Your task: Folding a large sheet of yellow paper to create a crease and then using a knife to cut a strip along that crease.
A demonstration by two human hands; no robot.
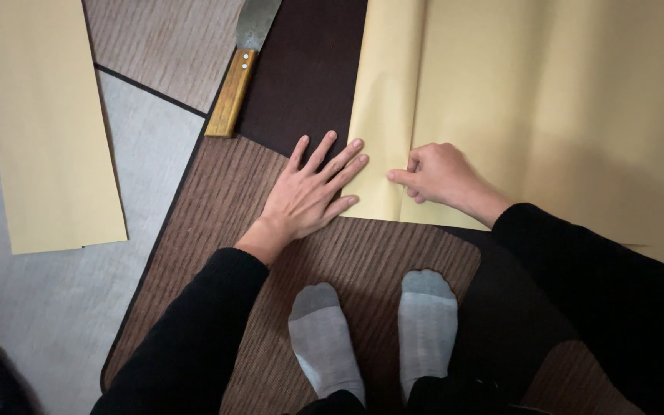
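Pressing flat, the left hand [309, 196] spreads open fingers on the folded edge of the big tan paper sheet [547, 115] on the floor mat [363, 261]; the right hand [439, 175], fingers curled, pinches along the crease. Fold formed, uncut; knife [240, 69] lies untouched, cut strip [48, 123] well apart.

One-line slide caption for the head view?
Left hand flat and right hand pressing a fold in yellow paper, knife nearby.
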